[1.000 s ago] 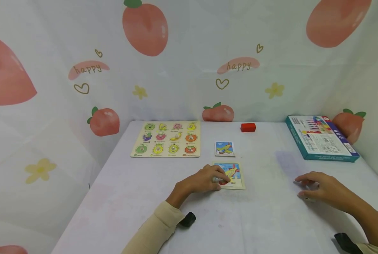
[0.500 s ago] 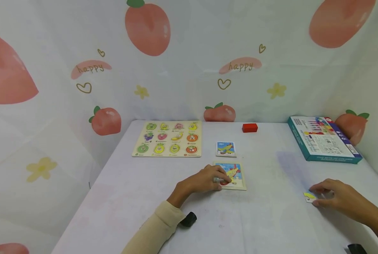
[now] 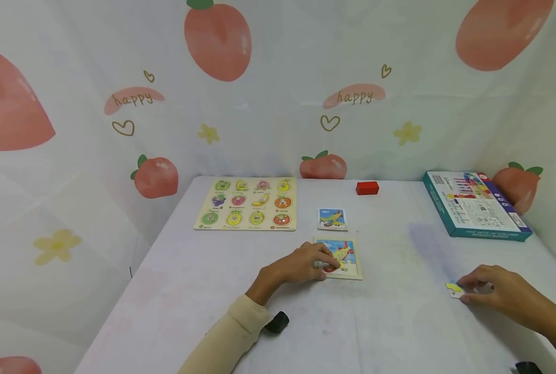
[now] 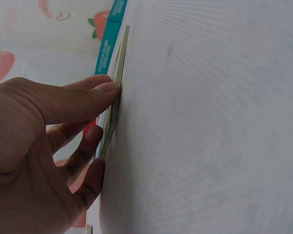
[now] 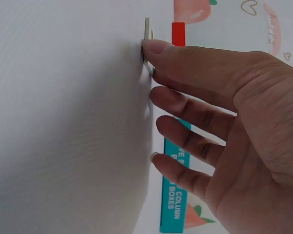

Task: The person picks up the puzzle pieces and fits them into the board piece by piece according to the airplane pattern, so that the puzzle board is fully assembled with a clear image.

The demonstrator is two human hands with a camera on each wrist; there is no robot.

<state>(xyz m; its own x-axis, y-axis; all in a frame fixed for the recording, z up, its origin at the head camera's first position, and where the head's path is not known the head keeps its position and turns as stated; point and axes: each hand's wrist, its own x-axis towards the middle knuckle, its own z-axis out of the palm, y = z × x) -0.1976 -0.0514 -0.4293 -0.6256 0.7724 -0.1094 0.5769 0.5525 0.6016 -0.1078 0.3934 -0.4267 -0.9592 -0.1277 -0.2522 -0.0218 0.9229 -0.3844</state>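
In the head view, a small square jigsaw board [image 3: 358, 271] with a yellow airplane picture lies mid-table. My left hand [image 3: 300, 264] holds it at its near-left side. The left wrist view has the thumb against the board's edge [image 4: 121, 73] and other fingers bent along it; part of the picture is covered. Far to the right, my right hand [image 3: 504, 293] pinches a yellow and white jigsaw piece [image 3: 454, 291] low over the table; whether it touches the cloth I cannot tell. Thumb and forefinger grip the piece [image 5: 147, 29] in the right wrist view, the other fingers spread.
Behind the board lies a square airplane picture [image 3: 331, 219]. A wooden fruit puzzle board [image 3: 245, 229] sits at the back left. A red block [image 3: 367, 188] stands at the back edge. A flat teal box [image 3: 485, 231] lies at the back right.
My right hand has moved right and toward the table's near side, and the jigsaw piece has come into view at its fingertips. The left hand has stayed on the board.
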